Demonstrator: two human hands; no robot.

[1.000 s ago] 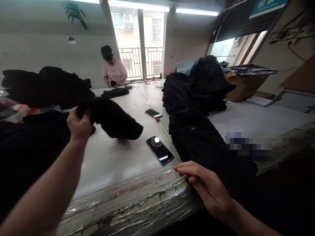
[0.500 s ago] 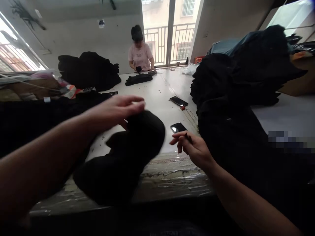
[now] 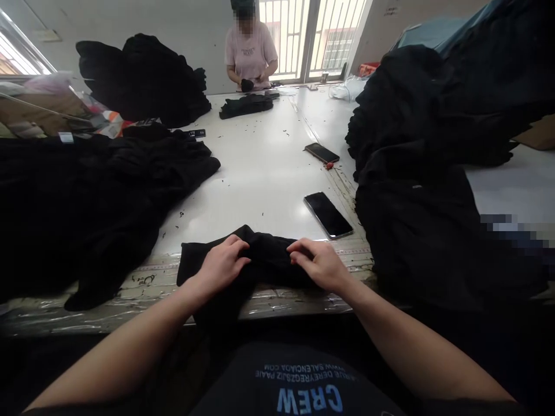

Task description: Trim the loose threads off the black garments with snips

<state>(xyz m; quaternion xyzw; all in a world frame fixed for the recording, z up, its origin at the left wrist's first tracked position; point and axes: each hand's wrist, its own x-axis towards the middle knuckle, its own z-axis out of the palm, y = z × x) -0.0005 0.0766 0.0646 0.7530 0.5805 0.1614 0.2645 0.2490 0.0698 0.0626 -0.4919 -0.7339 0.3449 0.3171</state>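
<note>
Black cloth (image 3: 269,260) bunches under the left hand (image 3: 221,267) and right hand (image 3: 317,266).

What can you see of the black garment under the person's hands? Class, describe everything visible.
The black garment looks like soft, matt knit fabric, bunched into a rough band across the near edge of the white table, with one part hanging over that edge. The left hand and right hand rest on it. No seams or labels can be made out.

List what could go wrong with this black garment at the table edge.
The black garment hangs over the table edge, so it might slide off if the left hand and right hand let go. The phone lies just beyond the right hand and could get knocked. Dark clippings could cling to the fabric.
</note>
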